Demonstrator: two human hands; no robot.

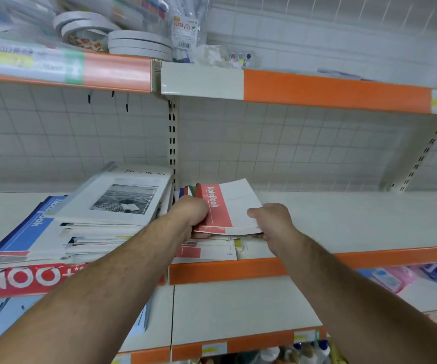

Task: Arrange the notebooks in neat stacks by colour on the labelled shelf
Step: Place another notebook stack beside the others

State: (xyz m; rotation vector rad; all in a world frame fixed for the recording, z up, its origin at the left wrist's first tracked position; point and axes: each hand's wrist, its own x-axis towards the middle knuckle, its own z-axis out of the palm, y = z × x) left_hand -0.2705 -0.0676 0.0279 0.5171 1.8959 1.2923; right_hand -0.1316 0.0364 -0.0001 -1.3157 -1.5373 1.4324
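Now | left grip [189,214] clasps spine of red notebook [229,203] | right grip [272,222] pinches its opposite edge

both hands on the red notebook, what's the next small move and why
Probably lower the red notebook flat onto the red-banded notebook lying beneath it and square the edges. The left hand and right hand grip its opposite sides, holding it tilted just above that matching one.

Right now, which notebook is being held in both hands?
The red-and-white notebook, gripped by the left hand and right hand; the blue notebook lies apart, untouched.
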